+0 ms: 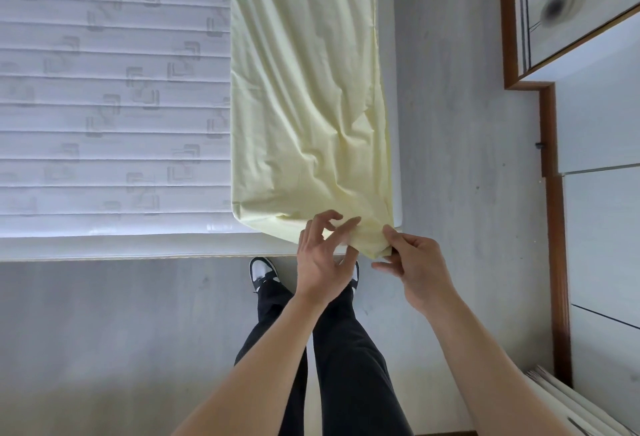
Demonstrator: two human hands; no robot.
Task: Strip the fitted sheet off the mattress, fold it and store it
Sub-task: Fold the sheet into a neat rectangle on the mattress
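Mattress: bare and quilted; we take it as our landmark.
Fitted sheet: a long folded strip along the mattress's right side, its near end overhanging the foot edge.
Right hand: pinches the near corner.
Left hand: fingers loosely spread, touching that same end; we should align both corners before folding again.

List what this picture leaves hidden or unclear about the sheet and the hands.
- Head view: the yellow sheet is cut off by the top edge.
- Its near corner is hidden inside the right hand grip.
- The left hand covers the sheet edge beneath its fingers.
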